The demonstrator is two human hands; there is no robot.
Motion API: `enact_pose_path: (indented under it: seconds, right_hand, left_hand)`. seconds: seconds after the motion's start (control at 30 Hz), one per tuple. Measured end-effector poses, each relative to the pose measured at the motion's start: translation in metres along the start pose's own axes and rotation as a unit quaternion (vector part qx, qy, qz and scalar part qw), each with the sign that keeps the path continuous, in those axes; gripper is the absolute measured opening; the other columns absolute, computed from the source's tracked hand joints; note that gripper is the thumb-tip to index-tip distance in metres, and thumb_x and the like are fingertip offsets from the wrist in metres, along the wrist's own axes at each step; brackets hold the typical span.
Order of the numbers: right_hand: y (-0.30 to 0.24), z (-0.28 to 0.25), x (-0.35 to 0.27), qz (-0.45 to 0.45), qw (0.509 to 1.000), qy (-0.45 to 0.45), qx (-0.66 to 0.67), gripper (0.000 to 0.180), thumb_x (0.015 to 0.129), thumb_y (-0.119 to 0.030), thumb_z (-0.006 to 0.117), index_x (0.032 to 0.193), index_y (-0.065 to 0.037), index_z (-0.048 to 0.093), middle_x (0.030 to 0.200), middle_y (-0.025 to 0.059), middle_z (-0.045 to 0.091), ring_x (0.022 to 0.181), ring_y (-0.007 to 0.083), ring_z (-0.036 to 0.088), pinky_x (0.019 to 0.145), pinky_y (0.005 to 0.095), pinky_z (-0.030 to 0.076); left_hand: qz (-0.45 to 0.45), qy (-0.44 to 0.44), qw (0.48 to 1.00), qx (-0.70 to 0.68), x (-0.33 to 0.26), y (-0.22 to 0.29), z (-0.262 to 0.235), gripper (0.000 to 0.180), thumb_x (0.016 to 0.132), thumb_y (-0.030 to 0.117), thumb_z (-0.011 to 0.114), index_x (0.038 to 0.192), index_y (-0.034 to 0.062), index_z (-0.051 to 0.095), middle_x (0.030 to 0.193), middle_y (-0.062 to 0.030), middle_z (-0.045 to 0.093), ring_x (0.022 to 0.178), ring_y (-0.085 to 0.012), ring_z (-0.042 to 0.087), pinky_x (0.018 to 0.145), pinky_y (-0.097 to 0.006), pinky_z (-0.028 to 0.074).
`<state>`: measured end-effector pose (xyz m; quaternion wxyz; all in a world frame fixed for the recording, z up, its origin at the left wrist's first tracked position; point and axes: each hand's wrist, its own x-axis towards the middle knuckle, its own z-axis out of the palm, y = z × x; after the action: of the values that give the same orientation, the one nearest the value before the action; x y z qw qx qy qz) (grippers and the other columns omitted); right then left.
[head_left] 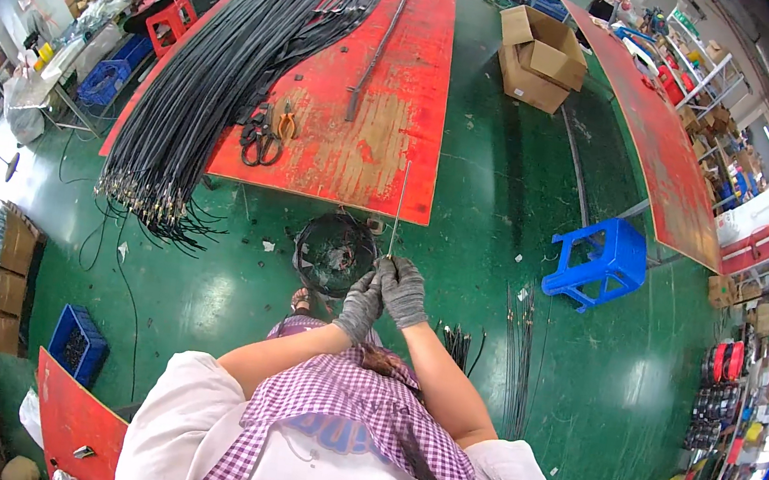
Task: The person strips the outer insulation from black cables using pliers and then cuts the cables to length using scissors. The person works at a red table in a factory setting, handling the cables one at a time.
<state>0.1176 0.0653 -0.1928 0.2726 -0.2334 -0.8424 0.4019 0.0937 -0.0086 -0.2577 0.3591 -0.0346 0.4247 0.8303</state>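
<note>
Both my hands wear grey knitted gloves and meet in front of my apron. My right hand (402,293) is closed around the lower part of a thin, pale metal rod (400,203), which points away from me past the table's near edge. My left hand (359,310) is closed and presses against the right one; its fingertips are hidden, so what it grips does not show. Just beyond the left hand a round black bin (334,251) with scraps in it stands on the floor.
A red worn table (386,158) carries a thick bundle of black cables (224,54), black-handled scissors (261,144), orange-handled pliers (287,122) and a long metal bar (368,73). A blue stool (600,264) and open cardboard box (543,52) stand right. Loose cables (515,354) lie nearby.
</note>
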Motion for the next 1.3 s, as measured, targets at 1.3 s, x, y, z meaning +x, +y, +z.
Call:
enact_pose_path:
  seconds: [1.3]
  right_hand:
    - [0.05,0.055,0.019,0.13,0.972,-0.181,0.078,0.024,0.076,-0.025,0.051,0.086,-0.004,0.058,0.082,0.0149,0.057,0.077,0.0266,0.055,0.069,0.0315,0.042]
  left_hand:
    - [-0.215,0.012,0.257,-0.942,0.076,0.107,-0.128,0.022,0.081,0.035,0.045,0.074,0.014,0.045,0.054,0.0042,0.041,0.042,-0.0088,0.033,0.038,-0.02,0.024]
